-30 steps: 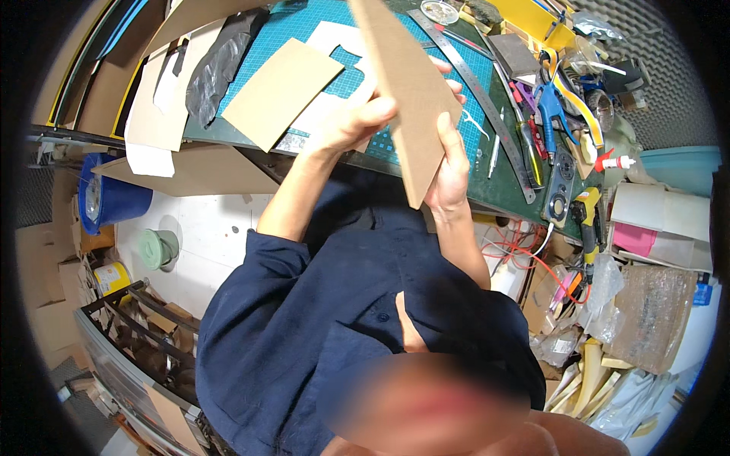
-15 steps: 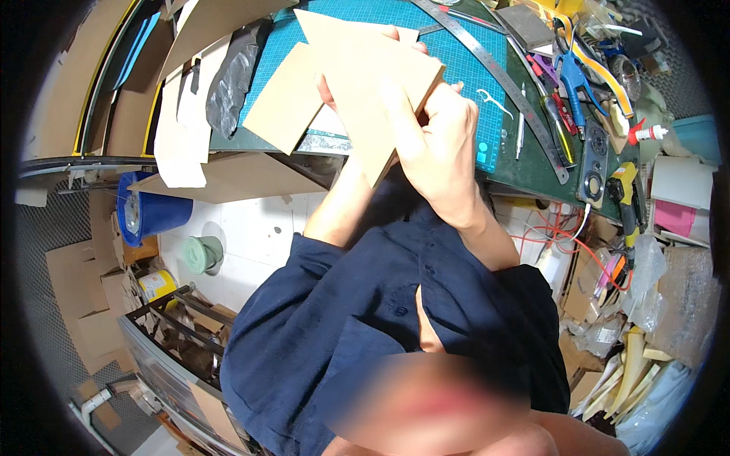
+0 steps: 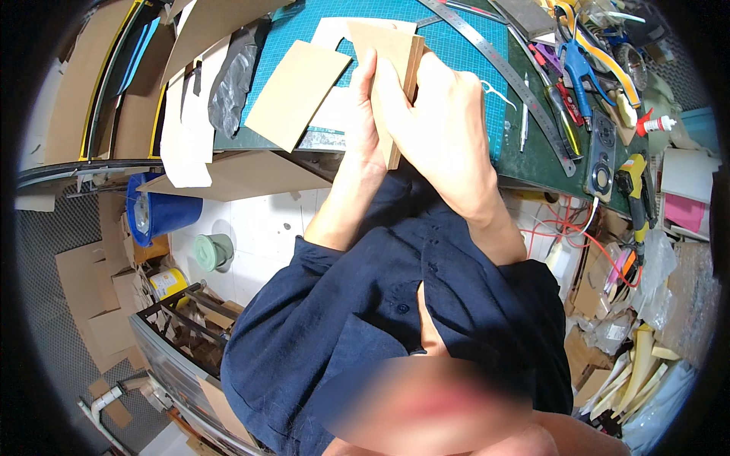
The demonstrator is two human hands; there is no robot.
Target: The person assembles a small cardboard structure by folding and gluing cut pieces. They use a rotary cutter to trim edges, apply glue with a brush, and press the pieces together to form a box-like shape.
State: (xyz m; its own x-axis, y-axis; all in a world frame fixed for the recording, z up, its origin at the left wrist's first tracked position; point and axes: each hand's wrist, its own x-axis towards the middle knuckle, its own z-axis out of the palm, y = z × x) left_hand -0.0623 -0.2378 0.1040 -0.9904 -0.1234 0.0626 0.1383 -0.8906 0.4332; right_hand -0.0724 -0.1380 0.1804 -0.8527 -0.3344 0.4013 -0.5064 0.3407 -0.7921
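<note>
Above the front of the workbench I hold a small stack of tan boards (image 3: 388, 44), tilted up on edge so its layered side shows. My left hand (image 3: 360, 125) grips its left side, thumb pointing up along the board. From the right, my right hand (image 3: 449, 125) wraps the stack, thumb lying across the face; some fingertips are hidden behind it. Left of my hands, a loose tan rectangular board (image 3: 298, 93) lies on the teal cutting mat (image 3: 268, 64). A pale cut sheet (image 3: 328, 30) lies partly behind it.
A long steel ruler (image 3: 508, 74) curves across the mat's right side. Beyond it lie a blue-handled tool (image 3: 576, 76), a screwdriver (image 3: 563, 125) and a yellow-black tool (image 3: 631, 186). Crumpled grey plastic (image 3: 234, 83) sits at left; blue (image 3: 171, 209) and green (image 3: 211, 252) buckets stand on the floor.
The stack has turned from nearly face-on to edge-up, with its layered side now showing. My left hand has come round to its left side; my right hand has shifted slightly up.
</note>
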